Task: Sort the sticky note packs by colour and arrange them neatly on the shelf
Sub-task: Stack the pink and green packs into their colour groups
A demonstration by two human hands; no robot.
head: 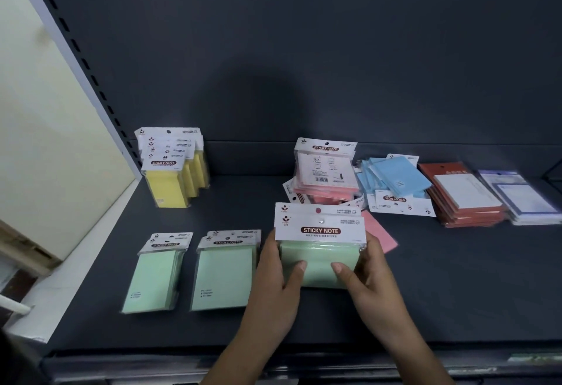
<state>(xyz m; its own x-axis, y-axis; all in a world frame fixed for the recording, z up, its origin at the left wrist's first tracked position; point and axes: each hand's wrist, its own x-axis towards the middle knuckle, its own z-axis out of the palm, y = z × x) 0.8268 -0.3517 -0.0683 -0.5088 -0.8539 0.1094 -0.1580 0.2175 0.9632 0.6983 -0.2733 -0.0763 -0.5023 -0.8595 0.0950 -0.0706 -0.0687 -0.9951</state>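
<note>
Hands: we see the left hand (275,290) and the right hand (369,278) each clasping one side of a single green pack (319,260), thumbs on its face.
Held green pack: header card up, over the front middle of the shelf (456,278); we cannot tell whether its lower edge touches the shelf.
Green stacks: the first green stack (223,275) lies flat at 9 o'clock, just beside the left hand; the second green stack (155,278) lies beyond it.
Pink sheet (380,235): flat at 2 o'clock, partly hidden behind the held pack.
Pink pile (325,177): 12 o'clock, jumbled, one pack propped upright.
Blue pile (392,184): 1 o'clock, loosely heaped beside the pink pile.
Red stack (465,199) and purple-edged stack (529,199): 2 o'clock, farther out, side by side.
Yellow packs (173,171): 10 o'clock, standing in a row.
</note>
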